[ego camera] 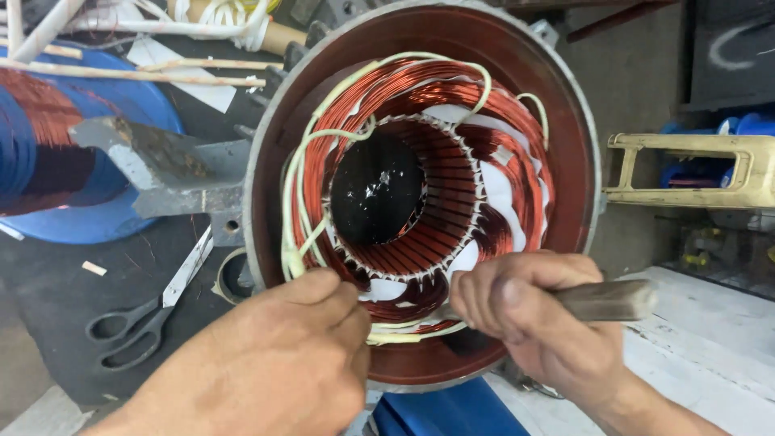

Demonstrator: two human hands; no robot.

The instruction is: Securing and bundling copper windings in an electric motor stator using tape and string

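Observation:
A large motor stator (565, 121) with a grey metal housing stands in front of me, its bore facing up. Copper windings (452, 97) ring the bore, with white insulation paper between them and pale yellow sleeved leads (303, 173) looped over the left side. My left hand (282, 363) pinches the yellow leads at the lower rim of the windings. My right hand (525, 311) is closed around a dark metal tool handle (605, 299) whose tip, hidden by my fingers, points into the lower windings.
Black-handled scissors (137, 319) lie on the dark mat at lower left. A blue spool of copper wire (48, 145) sits at the far left. A brass-coloured metal frame (694, 169) stands at the right. Blue fabric (452, 412) shows below the stator.

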